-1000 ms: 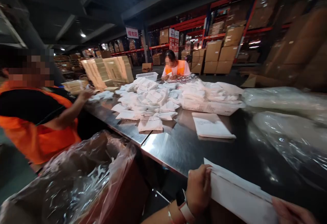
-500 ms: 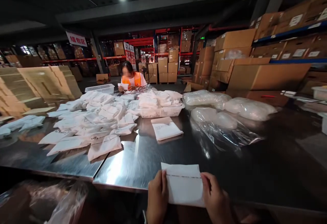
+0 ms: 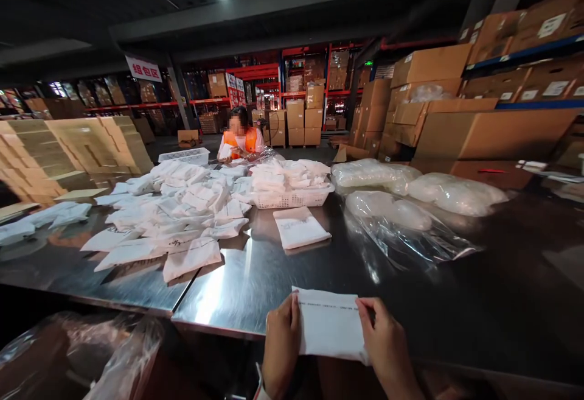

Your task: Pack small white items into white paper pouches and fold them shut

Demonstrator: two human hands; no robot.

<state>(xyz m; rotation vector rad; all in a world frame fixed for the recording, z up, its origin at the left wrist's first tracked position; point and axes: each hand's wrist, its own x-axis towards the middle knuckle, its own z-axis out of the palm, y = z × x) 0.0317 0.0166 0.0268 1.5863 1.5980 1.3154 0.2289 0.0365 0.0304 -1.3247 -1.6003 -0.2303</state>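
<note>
A flat white packet [image 3: 329, 324] lies at the near edge of the steel table [image 3: 255, 284], a thin line of print along its top. My left hand [image 3: 279, 345] grips its left side and my right hand [image 3: 385, 345] grips its right side, thumbs on top. Farther along the table lies a small stack of white packets [image 3: 300, 228]. Behind it stands a white basket [image 3: 292, 196] heaped with packets, and a big loose pile of white packets [image 3: 177, 211] spreads to the left.
Clear plastic bags [image 3: 410, 211] of goods lie on the right of the table. A plastic-lined bin [image 3: 91, 357] stands below at the near left. A person in an orange vest [image 3: 239, 138] works at the far end. Flat cardboard stacks [image 3: 73, 144] and shelves of boxes [image 3: 456, 95] surround.
The view swung from the left to straight ahead, and the co-worker at the left left the frame. My hands squared the packet in front of me and lifted it slightly.
</note>
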